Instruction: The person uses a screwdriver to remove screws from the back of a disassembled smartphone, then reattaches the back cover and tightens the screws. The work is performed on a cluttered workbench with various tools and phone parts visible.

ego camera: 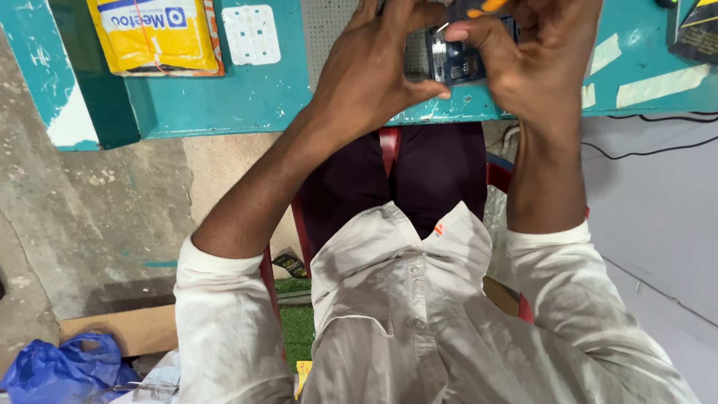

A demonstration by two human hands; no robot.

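Both hands close on a small dark module (455,60) at the table's (247,97) near edge: left hand (370,71) pinches its left side, right hand (535,52) its right. Steady wrists against the edge.

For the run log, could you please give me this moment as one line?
left hand: grips small dark device | right hand: on device, orange-handled tool | surface: teal table | nearby: yellow packet

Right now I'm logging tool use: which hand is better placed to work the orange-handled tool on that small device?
Right hand: it already grips the orange-handled tool above the small device. The left hand steadies the device.
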